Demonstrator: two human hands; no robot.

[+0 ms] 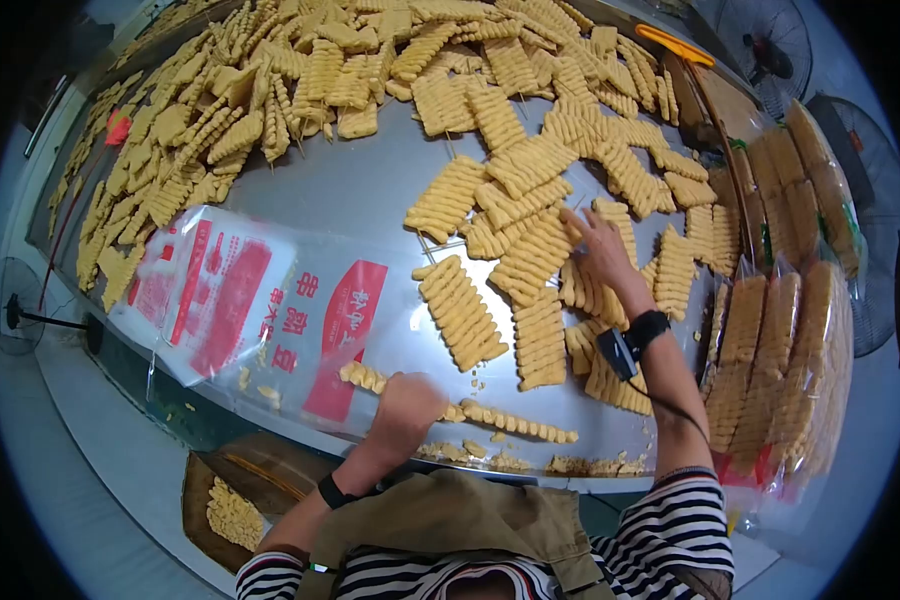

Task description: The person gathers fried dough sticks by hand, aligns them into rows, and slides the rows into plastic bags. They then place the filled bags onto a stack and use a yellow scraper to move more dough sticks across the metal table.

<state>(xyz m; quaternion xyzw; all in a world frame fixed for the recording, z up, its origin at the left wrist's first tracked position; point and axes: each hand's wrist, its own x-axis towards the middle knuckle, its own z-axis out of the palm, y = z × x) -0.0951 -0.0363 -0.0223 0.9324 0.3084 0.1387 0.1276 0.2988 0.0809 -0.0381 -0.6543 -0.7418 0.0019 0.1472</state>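
Closed and slightly blurred, my left hand [407,408] is near the front edge of the metal table [350,180]. The ridged end of a skewered bean curd piece [362,376] sticks out from its left side. Another piece, seen edge-on, is a narrow strip [520,422] to its right. Further out, my right hand [606,250] reaches over the pile with fingers extended, the fingertips at the upper end of a flat ridged piece [535,255]. A separate piece [460,312] lies flat between my hands, with a bare stick at its upper end.
Printed red-and-white plastic bags [225,290] lie at the left. A large heap of bean curd pieces [340,75] covers the far side. Packed clear bags [785,350] stand at the right. Crumbs line the front edge, above an open box [235,515]. Fans [770,55] stand beyond.
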